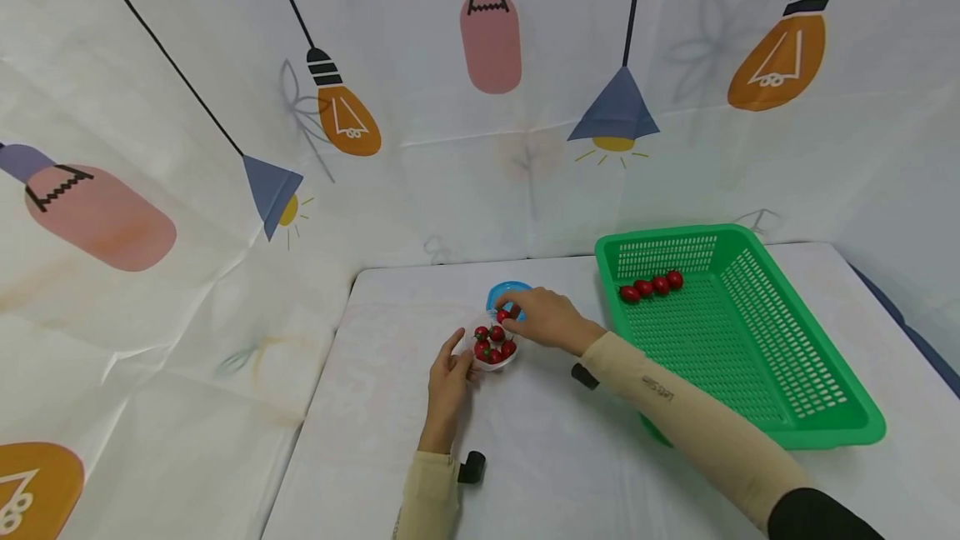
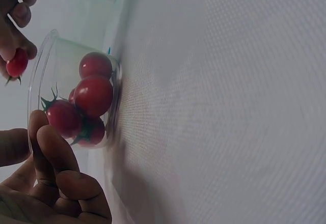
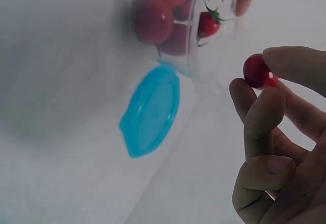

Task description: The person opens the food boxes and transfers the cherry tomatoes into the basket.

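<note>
A clear plastic tub (image 2: 66,51) with several red cherry tomatoes (image 2: 93,95) in it stands on the white table. My left hand (image 1: 447,386) holds the tub at its near left side, thumb and fingertips at the rim. Between thumb and fingers, my right hand (image 1: 551,319) pinches one cherry tomato (image 3: 259,72) just above the tub's opening. A green stem shows under that tomato in the left wrist view. Behind the tub lies a blue lid (image 3: 153,112), partly covered by the right hand in the head view.
A large green plastic basket (image 1: 806,315) stands on the right of the table (image 1: 555,473). Several cherry tomatoes (image 1: 643,287) lie in a row at its far left corner. Behind the table hangs a white cloth (image 1: 420,190) printed with lamps.
</note>
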`<state>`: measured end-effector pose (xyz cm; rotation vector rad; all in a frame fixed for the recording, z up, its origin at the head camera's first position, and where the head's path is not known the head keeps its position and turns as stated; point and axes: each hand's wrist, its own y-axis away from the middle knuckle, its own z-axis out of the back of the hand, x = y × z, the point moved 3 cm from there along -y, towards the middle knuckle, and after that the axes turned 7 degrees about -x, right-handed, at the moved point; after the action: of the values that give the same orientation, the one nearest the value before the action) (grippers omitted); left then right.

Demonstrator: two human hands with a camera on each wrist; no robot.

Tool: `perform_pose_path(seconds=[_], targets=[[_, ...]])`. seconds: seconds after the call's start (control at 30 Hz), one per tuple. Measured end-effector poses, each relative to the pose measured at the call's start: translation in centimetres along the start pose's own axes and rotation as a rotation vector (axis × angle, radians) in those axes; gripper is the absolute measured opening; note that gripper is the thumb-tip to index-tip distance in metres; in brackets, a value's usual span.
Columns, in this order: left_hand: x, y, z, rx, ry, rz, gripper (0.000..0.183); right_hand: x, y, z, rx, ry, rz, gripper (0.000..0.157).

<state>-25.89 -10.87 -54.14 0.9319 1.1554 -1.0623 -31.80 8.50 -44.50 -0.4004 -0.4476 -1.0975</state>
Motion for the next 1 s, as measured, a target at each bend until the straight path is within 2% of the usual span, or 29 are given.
perform_pose_path(seconds=[0.17, 0.4, 0.57, 0.83, 1.0], targets=[[0.0, 0.0, -0.1, -0.008, -0.002, 0.007, 0.045, -1.0, 0.3, 1.2, -0.042, -0.040, -0.047, 0.029], [-0.2, 0.0, -0.1, -0.020, -0.012, 0.017, 0.044, -1.8, 0.9, 2.8, -0.092, -0.124, -0.087, 0.034], [-0.1, 0.0, -0.1, -0.018, -0.011, 0.020, 0.044, -2.5, 1.3, 3.6, -0.119, -0.119, -0.110, 0.033], [-0.1, 0.0, -0.1, -0.019, -0.018, 0.013, 0.046, -3.5, 1.7, 5.0, -0.174, -0.127, -0.089, 0.029], [-0.1, 0.1, -0.2, -0.023, -0.009, 0.025, 0.045, -4.1, 2.1, 6.0, -0.179, -0.157, -0.126, 0.031]])
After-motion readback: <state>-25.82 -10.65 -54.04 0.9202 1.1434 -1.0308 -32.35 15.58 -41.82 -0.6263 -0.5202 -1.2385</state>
